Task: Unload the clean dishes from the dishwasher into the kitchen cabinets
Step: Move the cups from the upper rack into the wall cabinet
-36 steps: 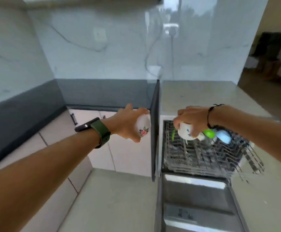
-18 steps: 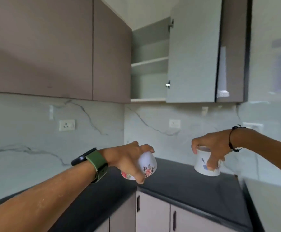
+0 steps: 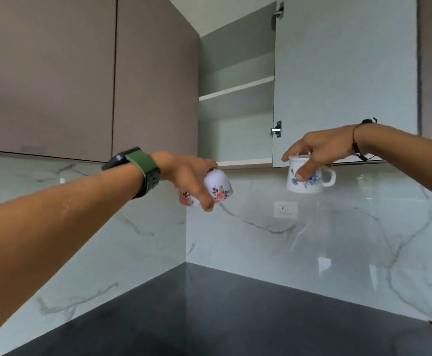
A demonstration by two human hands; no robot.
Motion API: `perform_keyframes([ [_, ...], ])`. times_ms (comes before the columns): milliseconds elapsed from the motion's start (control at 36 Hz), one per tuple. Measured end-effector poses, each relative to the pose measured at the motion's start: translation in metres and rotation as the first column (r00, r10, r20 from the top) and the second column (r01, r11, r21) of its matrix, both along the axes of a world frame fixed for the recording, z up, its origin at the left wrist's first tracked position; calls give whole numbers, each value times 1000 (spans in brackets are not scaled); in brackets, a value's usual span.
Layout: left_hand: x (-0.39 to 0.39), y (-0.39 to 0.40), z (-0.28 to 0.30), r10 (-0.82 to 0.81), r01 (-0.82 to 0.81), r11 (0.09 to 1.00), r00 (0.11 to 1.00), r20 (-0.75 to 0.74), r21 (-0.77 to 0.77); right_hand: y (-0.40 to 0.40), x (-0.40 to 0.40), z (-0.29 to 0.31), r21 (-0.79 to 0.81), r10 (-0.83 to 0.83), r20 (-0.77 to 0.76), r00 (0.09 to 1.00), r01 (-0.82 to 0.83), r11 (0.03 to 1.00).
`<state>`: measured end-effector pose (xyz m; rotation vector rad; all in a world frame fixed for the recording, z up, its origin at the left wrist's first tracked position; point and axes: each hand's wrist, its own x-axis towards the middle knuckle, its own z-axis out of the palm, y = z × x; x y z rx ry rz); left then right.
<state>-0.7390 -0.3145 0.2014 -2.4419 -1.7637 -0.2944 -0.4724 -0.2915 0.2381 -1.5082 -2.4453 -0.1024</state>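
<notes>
Overhead, the open cabinet point(image 3: 235, 104) in the kitchen corner sets the scene as I raise two cups toward it, one in each hand. My left hand point(image 3: 184, 173) has its grip closed around a white cup with red flowers point(image 3: 218, 187), fingers curled over its side; the cup is tipped and hangs below the cabinet's bottom edge, just left of the opening. A black watch on a green strap point(image 3: 143, 170) sits on that wrist. My right hand point(image 3: 317, 147) grips a white mug with blue flowers point(image 3: 306, 179) from above, fingers spread over the rim and the thumb pressed on the painted side; the mug is close to upright, its handle turned away from the cabinet opening, and it hangs just below the lower edge of the swung-open cabinet door point(image 3: 346, 78). A dark cord bracelet point(image 3: 359, 147) circles that wrist. Inside the cabinet one shelf point(image 3: 235, 91) shows across the middle. Closed brown cabinet fronts point(image 3: 81, 73) run off to the left of the opening. Below the cabinet spreads a white marbled backsplash point(image 3: 261, 240) carrying a wall socket point(image 3: 285, 209), and beneath that lies the dark counter point(image 3: 222, 317), well under both cups.
</notes>
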Motion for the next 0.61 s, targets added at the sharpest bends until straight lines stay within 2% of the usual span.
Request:
perform_keyframes([
  [167,3,122,54,14,-14,1000,1000,-25,6,105,0,31,41,31,-157,987,-24,999],
  [389,-8,270,105,-41,31,991,997,72,129,250,-33,74,130,-23,-215,976,51,990],
  [556,-15,365,131,15,-22,973,999,32,231,332,-71,86,315,-131,-192,973,187,931],
  [611,-13,394,136,11,-16,969,1000,24,248,357,-83,94,374,-187,-138,973,226,899],
])
